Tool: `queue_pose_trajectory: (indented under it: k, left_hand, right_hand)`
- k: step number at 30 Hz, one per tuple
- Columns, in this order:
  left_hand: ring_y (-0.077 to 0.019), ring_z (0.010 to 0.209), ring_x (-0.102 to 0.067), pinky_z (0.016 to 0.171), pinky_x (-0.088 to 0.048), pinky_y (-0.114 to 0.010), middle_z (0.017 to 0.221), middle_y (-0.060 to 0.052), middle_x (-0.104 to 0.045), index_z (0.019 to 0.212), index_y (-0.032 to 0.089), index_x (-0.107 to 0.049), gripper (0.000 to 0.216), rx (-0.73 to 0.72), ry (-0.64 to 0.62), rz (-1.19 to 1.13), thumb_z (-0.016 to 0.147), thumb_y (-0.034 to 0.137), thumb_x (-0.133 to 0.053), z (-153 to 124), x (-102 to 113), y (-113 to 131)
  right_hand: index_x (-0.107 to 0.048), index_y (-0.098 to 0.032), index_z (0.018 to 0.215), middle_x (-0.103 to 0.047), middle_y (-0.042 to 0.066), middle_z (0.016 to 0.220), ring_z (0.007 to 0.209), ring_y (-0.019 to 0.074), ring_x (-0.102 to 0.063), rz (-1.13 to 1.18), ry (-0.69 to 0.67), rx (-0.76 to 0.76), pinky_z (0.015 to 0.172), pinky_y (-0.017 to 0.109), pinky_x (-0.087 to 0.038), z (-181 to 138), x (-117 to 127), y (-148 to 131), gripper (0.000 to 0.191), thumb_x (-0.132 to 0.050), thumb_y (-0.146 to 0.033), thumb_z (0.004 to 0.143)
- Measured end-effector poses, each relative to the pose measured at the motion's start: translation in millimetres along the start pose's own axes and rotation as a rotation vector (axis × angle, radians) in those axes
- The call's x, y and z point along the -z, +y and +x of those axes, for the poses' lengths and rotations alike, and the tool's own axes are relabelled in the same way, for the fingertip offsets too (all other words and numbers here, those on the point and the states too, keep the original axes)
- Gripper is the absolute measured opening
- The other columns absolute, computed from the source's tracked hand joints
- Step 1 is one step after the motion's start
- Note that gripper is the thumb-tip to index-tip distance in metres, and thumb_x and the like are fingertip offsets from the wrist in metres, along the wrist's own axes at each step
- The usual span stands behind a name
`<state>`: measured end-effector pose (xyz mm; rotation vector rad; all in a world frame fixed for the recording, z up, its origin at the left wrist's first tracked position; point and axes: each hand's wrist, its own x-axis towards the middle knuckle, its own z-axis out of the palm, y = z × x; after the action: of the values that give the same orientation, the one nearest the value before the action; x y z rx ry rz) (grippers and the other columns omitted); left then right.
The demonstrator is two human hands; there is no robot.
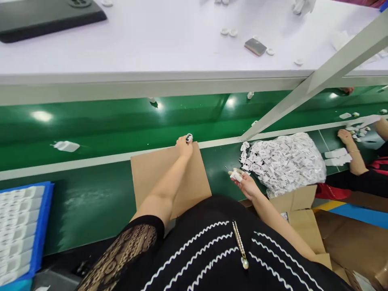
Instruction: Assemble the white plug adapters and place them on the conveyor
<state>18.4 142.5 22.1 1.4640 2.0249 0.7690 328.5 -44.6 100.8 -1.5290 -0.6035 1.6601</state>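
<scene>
My left hand (184, 146) reaches forward over a brown cardboard sheet (194, 182) and pinches a small white part with a dark ring (189, 138) at the edge of the green conveyor belt (115, 125). My right hand (245, 182) is closed on a small white piece (236, 176), with thin tweezers (227, 169) sticking out of its fingers. It hovers just left of a clear bag heaped with small white parts (285, 161).
A blue tray of white parts (21, 230) lies at the lower left. A white part (66, 146) rides the belt. Another person's arm (353, 155) works at the right. Cardboard boxes (306, 218) stand below the bag. A slanted metal strut (318, 76) crosses overhead.
</scene>
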Motion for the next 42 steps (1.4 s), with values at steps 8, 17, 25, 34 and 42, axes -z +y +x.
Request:
queue_pose_trajectory:
  k: [8, 17, 25, 34, 42]
  left_hand:
    - [-0.0306, 0.122, -0.055, 0.109, -0.039, -0.048, 0.121, -0.009, -0.070, 0.118, 0.027, -0.070, 0.033, -0.285, -0.265, 0.021, 0.087, 0.018, -0.062, -165.3, 24.4, -33.5]
    - [-0.0297, 0.128, -0.052, 0.111, -0.039, -0.046, 0.132, -0.007, -0.066, 0.130, 0.029, -0.066, 0.045, -0.125, -0.151, -0.081, 0.086, 0.037, -0.075, -218.3, 19.8, -74.1]
    - [-0.0263, 0.118, -0.058, 0.108, -0.042, -0.042, 0.120, -0.004, -0.070, 0.110, 0.031, -0.079, 0.028, -0.073, -0.099, -0.191, 0.085, 0.042, -0.079, -208.9, 8.9, -83.0]
    - [-0.0270, 0.119, -0.057, 0.107, -0.042, -0.044, 0.117, -0.003, -0.071, 0.106, 0.031, -0.079, 0.026, -0.057, -0.100, -0.225, 0.083, 0.043, -0.080, -206.2, 4.1, -88.0]
    - [-0.0277, 0.119, -0.057, 0.108, -0.042, -0.045, 0.118, -0.003, -0.071, 0.105, 0.032, -0.079, 0.025, -0.029, -0.107, -0.222, 0.081, 0.038, -0.081, -206.5, 5.5, -85.8]
  right_hand:
    - [-0.074, -0.023, 0.111, -0.076, 0.004, 0.097, 0.079, 0.0170, -0.068, -0.043, -0.270, -0.077, 0.062, 0.024, -0.051, 21.4, -37.6, -14.5, 0.065, -0.100, -0.041, 0.054]
    - [-0.073, -0.019, 0.108, -0.076, 0.009, 0.099, 0.091, 0.0245, -0.070, -0.699, -0.424, 0.191, 0.077, 0.033, -0.054, 39.8, -91.8, 10.6, 0.047, -0.079, -0.050, 0.073]
    - [-0.076, -0.018, 0.106, -0.071, 0.011, 0.109, 0.109, 0.0262, -0.059, -1.408, -0.599, 0.580, 0.095, 0.032, -0.047, 40.7, -147.2, 15.2, 0.025, -0.061, -0.012, 0.087]
    - [-0.072, -0.015, 0.113, -0.067, 0.014, 0.113, 0.108, 0.0273, -0.057, -1.825, -0.726, 0.820, 0.092, 0.032, -0.044, 35.7, -164.0, 20.4, 0.030, -0.051, -0.005, 0.093]
    - [-0.074, -0.014, 0.109, -0.069, 0.015, 0.106, 0.100, 0.0281, -0.061, -1.971, -0.752, 0.847, 0.084, 0.033, -0.045, 34.7, -174.9, 19.8, 0.026, -0.054, -0.009, 0.093]
